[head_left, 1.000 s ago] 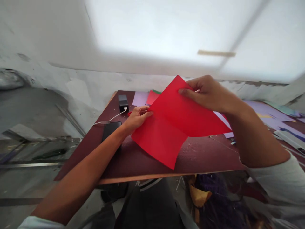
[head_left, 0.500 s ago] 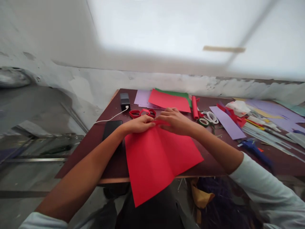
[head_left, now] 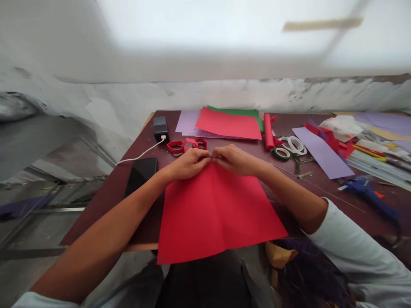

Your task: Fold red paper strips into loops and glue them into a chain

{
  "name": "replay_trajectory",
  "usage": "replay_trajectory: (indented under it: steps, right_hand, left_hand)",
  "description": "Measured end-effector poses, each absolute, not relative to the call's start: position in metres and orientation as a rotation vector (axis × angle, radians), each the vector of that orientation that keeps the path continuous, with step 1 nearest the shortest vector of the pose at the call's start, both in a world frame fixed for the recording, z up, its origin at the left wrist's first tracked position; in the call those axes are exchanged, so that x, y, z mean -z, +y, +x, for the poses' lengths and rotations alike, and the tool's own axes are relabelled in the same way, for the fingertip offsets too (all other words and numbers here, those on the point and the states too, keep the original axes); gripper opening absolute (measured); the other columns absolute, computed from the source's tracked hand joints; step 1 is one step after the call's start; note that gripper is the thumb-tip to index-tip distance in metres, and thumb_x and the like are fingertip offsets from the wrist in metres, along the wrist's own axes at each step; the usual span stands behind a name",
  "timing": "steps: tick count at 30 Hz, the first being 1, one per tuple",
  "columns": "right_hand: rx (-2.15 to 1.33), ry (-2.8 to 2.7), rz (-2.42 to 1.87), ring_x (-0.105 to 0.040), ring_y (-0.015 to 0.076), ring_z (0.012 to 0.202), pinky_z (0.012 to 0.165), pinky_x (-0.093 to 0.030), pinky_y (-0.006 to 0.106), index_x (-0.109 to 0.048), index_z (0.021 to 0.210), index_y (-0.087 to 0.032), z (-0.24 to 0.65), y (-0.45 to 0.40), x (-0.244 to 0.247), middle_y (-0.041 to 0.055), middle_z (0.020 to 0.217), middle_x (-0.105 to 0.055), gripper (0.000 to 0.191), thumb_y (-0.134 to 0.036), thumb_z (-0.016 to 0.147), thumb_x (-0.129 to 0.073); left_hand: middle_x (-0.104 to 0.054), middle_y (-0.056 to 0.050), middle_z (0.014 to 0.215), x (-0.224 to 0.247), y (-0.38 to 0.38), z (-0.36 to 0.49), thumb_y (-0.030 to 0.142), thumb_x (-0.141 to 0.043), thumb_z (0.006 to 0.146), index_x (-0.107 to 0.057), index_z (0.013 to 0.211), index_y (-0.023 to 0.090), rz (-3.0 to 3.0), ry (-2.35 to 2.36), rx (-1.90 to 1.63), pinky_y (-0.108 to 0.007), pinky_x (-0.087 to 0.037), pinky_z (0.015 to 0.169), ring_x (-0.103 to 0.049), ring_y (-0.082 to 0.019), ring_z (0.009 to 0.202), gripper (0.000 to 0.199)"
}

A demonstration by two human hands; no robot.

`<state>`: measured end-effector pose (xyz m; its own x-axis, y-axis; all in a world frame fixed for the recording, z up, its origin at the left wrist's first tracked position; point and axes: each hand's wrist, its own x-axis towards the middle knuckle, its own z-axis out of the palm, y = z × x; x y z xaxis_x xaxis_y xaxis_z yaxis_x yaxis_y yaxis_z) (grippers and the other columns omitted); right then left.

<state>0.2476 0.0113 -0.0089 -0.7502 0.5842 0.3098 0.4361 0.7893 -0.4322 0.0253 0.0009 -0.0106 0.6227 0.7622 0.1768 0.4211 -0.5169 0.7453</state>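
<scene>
Presently, the left hand (head_left: pixel 189 164) and right hand (head_left: pixel 236 160) pinch the far end of a creased red paper sheet (head_left: pixel 192 218), lower centre of the frame, overhanging the near edge of the dark maroon surface (head_left: pixel 102 205). Compared with half a second ago, the sheet lies squarer, suggesting better alignment about the crease. The crease points down-frame, leaning slightly right; foreshortening leaves the long axis undetermined.
</scene>
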Motion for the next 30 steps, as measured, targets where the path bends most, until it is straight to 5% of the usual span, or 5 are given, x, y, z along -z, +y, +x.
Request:
replay_trajectory:
  steps: [16,30]
  right_hand:
    - [-0.518,-2.376,-0.748,-0.041,0.0118,0.063,0.062,-0.032,0.028,-0.054,0.085,-0.020,0.255,0.009,0.001,-0.0030,0.070,-0.051,0.025,-0.035,0.104,-0.052]
    - [-0.712,-2.478,-0.892,-0.041,0.0143,0.067,0.066,-0.033,0.030,-0.047,0.080,-0.023,0.277,0.030,0.027,-0.0026,0.073,-0.049,0.029,-0.039,0.105,-0.045]
  left_hand:
    - [-0.060,-0.001,0.079,0.003,-0.005,0.020,0.047,-0.052,0.097,-0.063,0.086,0.017,1.979,0.936,-0.730,-0.026,-0.043,0.063,-0.055,-0.015,0.071,0.034]
    - [-0.056,0.001,0.075,0.018,0.000,0.013,0.036,-0.050,0.099,-0.061,0.082,0.018,2.230,0.987,-0.667,-0.028,-0.038,0.066,-0.049,-0.015,0.069,0.027]
